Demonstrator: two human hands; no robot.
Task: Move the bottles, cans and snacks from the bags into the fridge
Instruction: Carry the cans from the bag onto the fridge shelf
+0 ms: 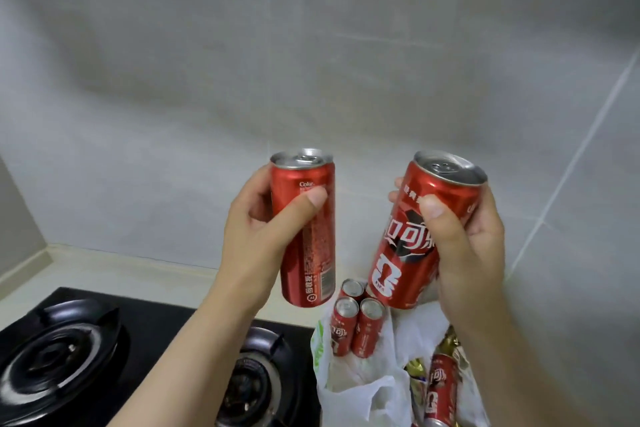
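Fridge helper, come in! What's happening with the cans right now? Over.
Left hand grips left can, right hand grips right can, both held above bag. Three more cans upright in bag, fourth can beside gold snack wrappers. Fridge not in view.

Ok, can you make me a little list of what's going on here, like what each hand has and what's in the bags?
left hand: grips a red cola can, upright
right hand: grips a second red cola can, tilted
white bags: on the counter, below the hands
in the bags: three red cans standing together; one more can beside gold-wrapped snacks
next to the bags: black gas stove
fridge: not in view
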